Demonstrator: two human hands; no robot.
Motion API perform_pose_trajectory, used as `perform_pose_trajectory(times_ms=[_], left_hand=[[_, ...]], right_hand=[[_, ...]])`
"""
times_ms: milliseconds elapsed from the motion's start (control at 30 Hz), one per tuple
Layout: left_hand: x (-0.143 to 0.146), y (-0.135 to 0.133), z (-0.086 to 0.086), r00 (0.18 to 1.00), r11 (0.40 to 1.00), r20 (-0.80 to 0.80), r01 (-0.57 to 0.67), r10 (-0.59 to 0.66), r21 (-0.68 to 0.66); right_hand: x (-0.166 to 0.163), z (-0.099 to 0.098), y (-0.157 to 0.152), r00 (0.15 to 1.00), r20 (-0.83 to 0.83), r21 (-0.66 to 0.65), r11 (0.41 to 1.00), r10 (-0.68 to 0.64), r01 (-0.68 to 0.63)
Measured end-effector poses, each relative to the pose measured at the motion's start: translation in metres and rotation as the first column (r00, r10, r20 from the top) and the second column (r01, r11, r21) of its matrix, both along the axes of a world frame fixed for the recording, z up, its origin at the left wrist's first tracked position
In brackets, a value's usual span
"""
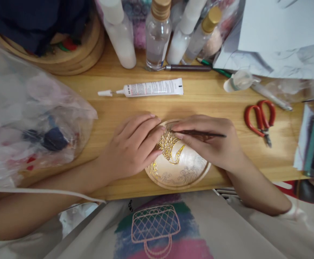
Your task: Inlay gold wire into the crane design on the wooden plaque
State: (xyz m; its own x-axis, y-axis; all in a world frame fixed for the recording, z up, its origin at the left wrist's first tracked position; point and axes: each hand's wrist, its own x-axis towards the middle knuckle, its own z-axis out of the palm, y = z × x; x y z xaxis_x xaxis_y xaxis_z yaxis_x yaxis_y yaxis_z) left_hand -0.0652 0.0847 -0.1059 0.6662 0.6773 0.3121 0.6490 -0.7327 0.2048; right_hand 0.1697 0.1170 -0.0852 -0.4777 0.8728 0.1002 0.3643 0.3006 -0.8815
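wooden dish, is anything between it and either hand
Nothing visible. The left hand lies on the left rim of the wooden dish; the right hand, pinching a thin stick, rests on its upper rim.

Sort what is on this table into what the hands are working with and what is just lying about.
In use:
round dish with the gold crane, steadied by the left hand
thin dark stick, held in the right hand

Lying about:
glue tube
red-handled snips
bottles at the back
plastic bag
white paper
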Motion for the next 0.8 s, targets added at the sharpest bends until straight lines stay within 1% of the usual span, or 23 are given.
perform_pose_trajectory(times_ms=[100, 167, 300, 367, 567, 800], left_hand=[[-0.0008, 0.0001, -0.0003, 1.0, 0.999, 0.004, 0.003, -0.003, -0.032], [-0.001, -0.0001, -0.0017, 1.0, 0.998, 0.014, -0.003, 0.003, -0.063], [-0.0005, -0.0006, -0.0048, 1.0, 0.997, 0.02, -0.014, 0.016, -0.081], [-0.0003, -0.0005, -0.0054, 1.0, 0.997, 0.013, -0.016, 0.017, -0.076], [-0.002, 0.0005, -0.0059, 1.0, 0.997, -0.025, -0.005, 0.003, -0.083], [-0.0019, 0.0012, -0.0057, 1.0, 0.997, -0.03, -0.004, 0.002, -0.079]], right_hand=[[0.0, 0.0002, 0.0005, 0.999, -0.041, -0.057, 0.998, -0.036, 0.034], [-0.0005, 0.0006, 0.0007, 0.996, -0.043, -0.074, 0.994, -0.082, 0.079], [-0.0016, 0.0015, 0.0013, 0.977, -0.016, -0.047, 0.977, -0.211, 0.21], [-0.0017, 0.0015, 0.0018, 0.969, -0.008, -0.033, 0.969, -0.245, 0.245], [-0.0013, 0.0001, 0.0025, 0.964, -0.044, -0.055, 0.964, -0.262, 0.26], [-0.0008, -0.0016, 0.0029, 0.958, -0.051, -0.069, 0.958, -0.283, 0.28]])
